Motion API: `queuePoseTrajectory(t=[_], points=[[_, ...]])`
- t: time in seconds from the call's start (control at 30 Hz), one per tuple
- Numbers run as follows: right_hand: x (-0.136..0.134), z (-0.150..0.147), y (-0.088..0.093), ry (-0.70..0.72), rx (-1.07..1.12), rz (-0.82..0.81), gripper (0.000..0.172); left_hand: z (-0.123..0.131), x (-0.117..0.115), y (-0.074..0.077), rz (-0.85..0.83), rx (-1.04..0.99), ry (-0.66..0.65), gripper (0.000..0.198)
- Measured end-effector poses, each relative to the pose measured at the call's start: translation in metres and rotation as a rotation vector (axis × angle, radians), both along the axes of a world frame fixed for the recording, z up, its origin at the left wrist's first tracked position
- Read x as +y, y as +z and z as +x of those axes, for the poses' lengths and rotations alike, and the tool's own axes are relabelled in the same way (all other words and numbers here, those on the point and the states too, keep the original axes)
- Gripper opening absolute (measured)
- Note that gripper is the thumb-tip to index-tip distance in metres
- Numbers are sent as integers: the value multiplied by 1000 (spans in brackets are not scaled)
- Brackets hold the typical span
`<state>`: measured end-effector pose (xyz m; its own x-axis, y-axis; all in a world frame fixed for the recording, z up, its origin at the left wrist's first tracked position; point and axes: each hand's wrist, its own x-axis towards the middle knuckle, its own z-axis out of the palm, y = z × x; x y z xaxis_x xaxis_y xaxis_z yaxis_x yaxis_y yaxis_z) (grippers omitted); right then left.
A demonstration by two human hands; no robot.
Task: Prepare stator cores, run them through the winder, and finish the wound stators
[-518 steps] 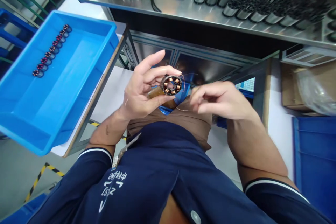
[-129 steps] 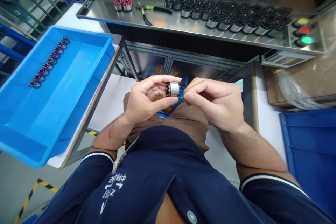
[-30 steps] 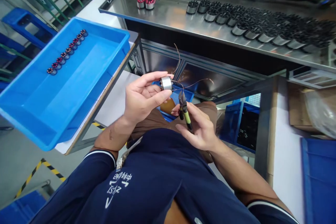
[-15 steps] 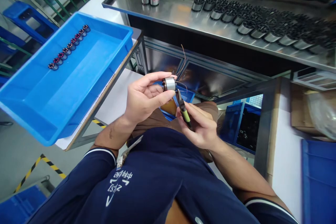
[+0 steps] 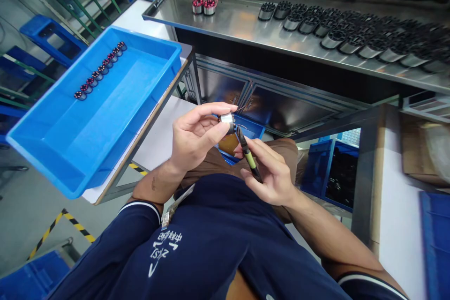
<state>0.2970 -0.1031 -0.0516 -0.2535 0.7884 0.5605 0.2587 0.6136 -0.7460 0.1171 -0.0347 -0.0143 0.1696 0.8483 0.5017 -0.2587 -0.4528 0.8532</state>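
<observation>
In front of my body, my left hand [image 5: 197, 138] pinches a motor stator [image 5: 226, 119], a short cylinder with a silver band and black ends, between thumb and fingers. Thin wires [image 5: 241, 126] stick out from its right side. My right hand [image 5: 270, 171] is wrapped round cutting pliers [image 5: 250, 157] with green and black handles. Their dark jaws point up at the stator's lower right edge, close to the wires. Whether the jaws touch a wire I cannot tell. Below the stator, a blue bin [image 5: 258, 130] with brownish content is partly hidden by my hands.
A blue tray [image 5: 116, 136] at left holds a row of wound stators [image 5: 102, 69]. On the metal shelf [image 5: 239, 21] ahead stand two red-wired stators [image 5: 204, 6] and many black-topped ones [image 5: 332, 39]. A table frame [image 5: 372, 173] and blue crate [image 5: 436, 239] are at right.
The stator has tilted in my left hand, and its long wire now lies lower, slanting right. The pliers stay close beside it. The whole view has shifted slightly.
</observation>
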Motion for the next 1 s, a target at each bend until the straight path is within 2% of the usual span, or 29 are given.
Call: queuePoseTrajectory(t=[0.27,0.83,1.0], points=[[1,-2,1,-30,20,34,73,1,-1,2,56,50,42,18],[4,-2,6,-30,16,22,74,0,-8,3,49,19,-42,23],[-1,-5,4,-126,65,-26,66,0,-9,1,44,62,-41,22]])
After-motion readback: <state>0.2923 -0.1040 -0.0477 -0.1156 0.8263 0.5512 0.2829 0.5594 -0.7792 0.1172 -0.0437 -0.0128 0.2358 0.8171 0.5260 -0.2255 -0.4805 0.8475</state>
